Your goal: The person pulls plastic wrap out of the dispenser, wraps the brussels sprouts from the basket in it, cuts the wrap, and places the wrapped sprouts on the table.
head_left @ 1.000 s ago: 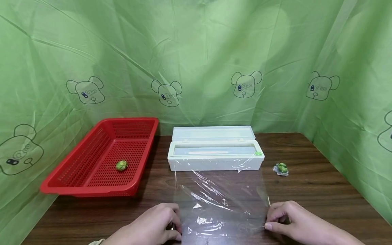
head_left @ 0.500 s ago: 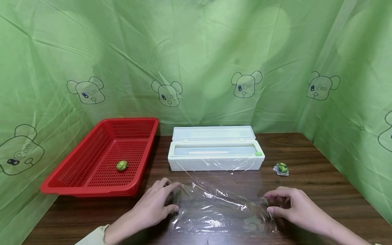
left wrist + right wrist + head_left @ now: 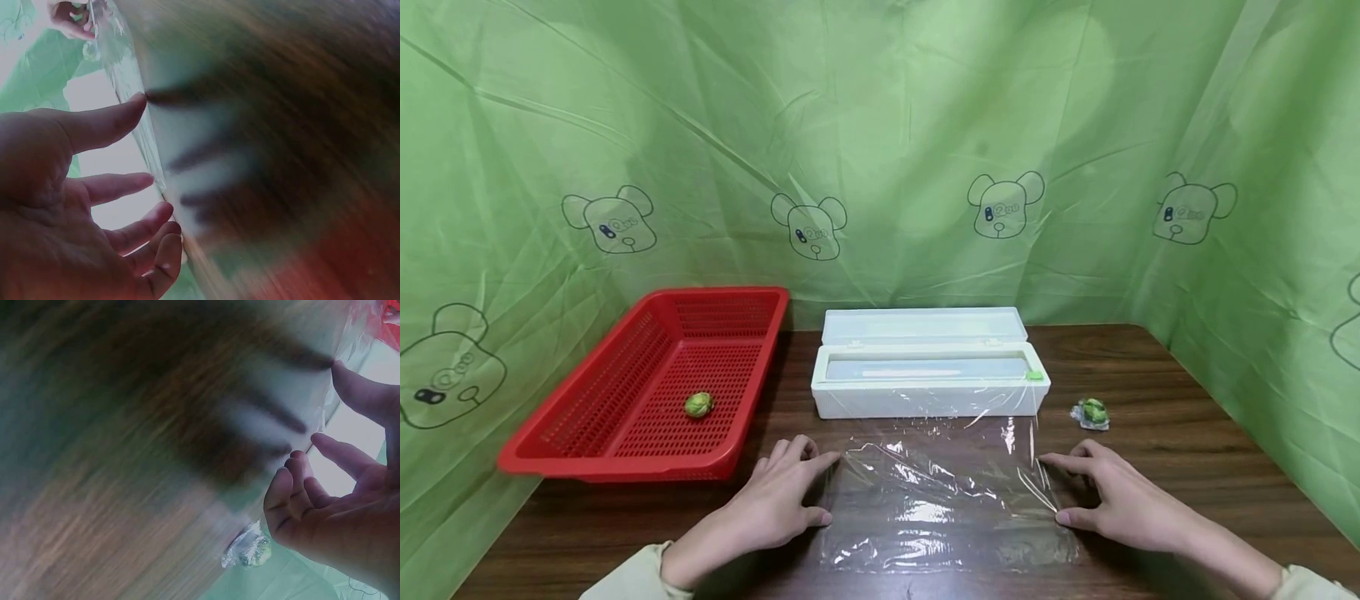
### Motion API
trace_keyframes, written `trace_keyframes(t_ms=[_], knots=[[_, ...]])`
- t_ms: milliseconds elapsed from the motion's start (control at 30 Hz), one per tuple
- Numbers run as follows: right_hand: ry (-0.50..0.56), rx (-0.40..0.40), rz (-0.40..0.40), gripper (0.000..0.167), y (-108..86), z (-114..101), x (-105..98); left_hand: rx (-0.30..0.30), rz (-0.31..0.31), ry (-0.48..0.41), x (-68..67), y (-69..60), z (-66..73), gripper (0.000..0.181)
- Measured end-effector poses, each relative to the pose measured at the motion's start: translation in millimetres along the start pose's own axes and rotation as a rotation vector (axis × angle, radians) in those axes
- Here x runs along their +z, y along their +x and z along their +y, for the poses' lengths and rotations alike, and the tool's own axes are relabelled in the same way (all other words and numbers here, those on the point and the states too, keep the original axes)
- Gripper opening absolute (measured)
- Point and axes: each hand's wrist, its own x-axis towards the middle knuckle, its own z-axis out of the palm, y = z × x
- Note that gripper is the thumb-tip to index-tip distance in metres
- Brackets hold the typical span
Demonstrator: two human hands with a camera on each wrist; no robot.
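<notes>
Clear plastic film point(image 3: 925, 508) lies over the table from the front of the white box point(image 3: 928, 404) toward the near edge, wrinkled and shiny. At its left edge the left hand point(image 3: 771, 504) touches with thumb and index finger spread apart. Opposite, the right hand point(image 3: 1123, 500) has its thumb and index fingertips at the film's right edge, also spread. In the left wrist view the left hand's fingers point(image 3: 106, 128) meet the film's edge, and in the right wrist view the right hand point(image 3: 344, 475) rests its fingertips on the table beside it.
A red basket point(image 3: 602, 468) with a small green vegetable point(image 3: 698, 406) inside stands at the left. The box's lid point(image 3: 925, 325) is raised at the back. Right of the box lies a film-wrapped green vegetable point(image 3: 1093, 412). Green curtains point(image 3: 895, 125) surround the wooden table point(image 3: 1180, 433).
Both hands have moved away from the near edge, and their thumbs and fingers have spread from a pinch. The film's near end has come down flatter on the table.
</notes>
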Motion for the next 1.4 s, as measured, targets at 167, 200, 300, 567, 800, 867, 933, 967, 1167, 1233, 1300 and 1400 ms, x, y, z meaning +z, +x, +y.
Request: trace_keyframes(t_ms=[167,200,300,567,800,867,933,967,1167,1233,1300,1400], knots=[[0.006,-0.008,-0.007,0.068,1.9,0.2,0.7,-0.02,-0.018,-0.018,-1.1,-2.5,-1.4,0.072],[0.008,-0.006,-0.002,0.068,1.9,-0.1,0.8,-0.022,-0.018,-0.019,-1.2,-2.9,-1.7,0.071],[0.013,0.004,0.007,0.068,0.7,-1.6,0.4,-0.027,-0.019,-0.019,-1.6,-3.7,-2.6,0.07],[0.115,0.016,0.036,0.061,-3.5,-1.8,-3.4,-0.026,-0.031,-0.065,-5.3,-6.5,-5.4,0.068],[0.135,-0.007,0.104,0.048,-4.4,0.3,-7.1,0.005,-0.031,-0.132,-10.3,-9.4,-8.2,0.055],[0.127,-0.041,0.111,0.048,-3.6,-0.1,-6.1,0.012,-0.032,-0.133,-11.1,-10.3,-7.7,0.05],[0.115,-0.069,0.097,0.052,-2.6,-0.8,-4.5,0.017,-0.032,-0.131,-11.2,-10.6,-6.7,0.048],[0.11,-0.078,0.079,0.053,-1.9,-1.3,-3.8,0.021,-0.032,-0.127,-10.8,-10.3,-6.3,0.048],[0.077,-0.034,-0.036,0.062,1.3,-4.0,0.2,0.014,-0.049,-0.096,-6.1,-7.3,-3.5,0.064],[0.066,-0.012,-0.055,0.063,1.6,-4.5,0.9,0.003,-0.053,-0.08,-4.8,-6.4,-2.3,0.068],[0.055,0.006,-0.065,0.063,1.8,-4.6,1.2,-0.005,-0.054,-0.069,-3.6,-5.3,-1.6,0.069],[0.039,0.014,-0.062,0.064,2.5,-3.9,1.1,-0.014,-0.054,-0.052,-2.4,-3.0,-1.5,0.068]])
